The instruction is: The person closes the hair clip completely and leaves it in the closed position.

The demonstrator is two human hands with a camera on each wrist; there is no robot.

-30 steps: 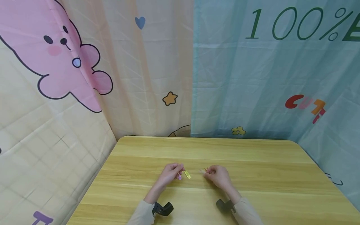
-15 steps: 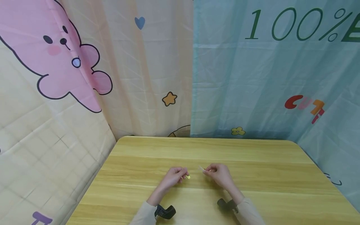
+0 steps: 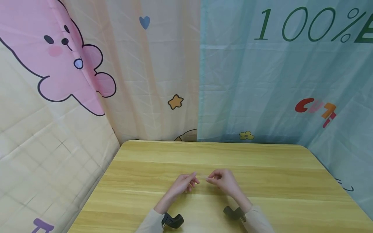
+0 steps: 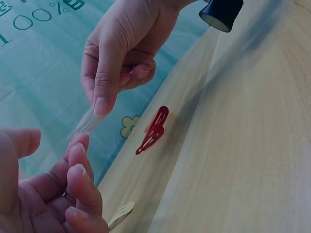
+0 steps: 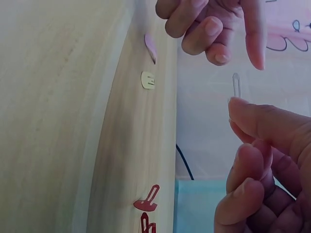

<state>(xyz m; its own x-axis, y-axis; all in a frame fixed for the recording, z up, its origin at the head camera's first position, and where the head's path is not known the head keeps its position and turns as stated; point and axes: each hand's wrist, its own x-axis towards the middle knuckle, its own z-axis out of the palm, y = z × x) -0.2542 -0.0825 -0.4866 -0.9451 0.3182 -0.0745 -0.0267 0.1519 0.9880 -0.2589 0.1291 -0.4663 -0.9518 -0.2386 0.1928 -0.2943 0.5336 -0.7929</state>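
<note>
My right hand (image 3: 225, 181) pinches a clear, pale snap hair clip (image 5: 236, 86) between thumb and index finger, above the table. Facing it, my left hand (image 3: 182, 184) has its thumb raised and its fingers loosely bent, gripping nothing. Its fingertips are close to the free end of the clip in the left wrist view; whether they touch cannot be told. On the table below lie red snap hair clips (image 4: 154, 131), a yellow clip (image 5: 147, 80) and a purple clip (image 5: 150, 48). In the head view the hands hide these clips.
A wood-grain table (image 3: 262, 158) spans the lower part of the head view. Patterned curtains (image 3: 250, 81) hang behind it and at its sides. Each wrist carries a black camera mount (image 3: 173, 221).
My left hand has moved right toward my right hand and turned its thumb up, covering the yellow and purple clips in the head view. My right hand has shifted slightly left with the clear clip.
</note>
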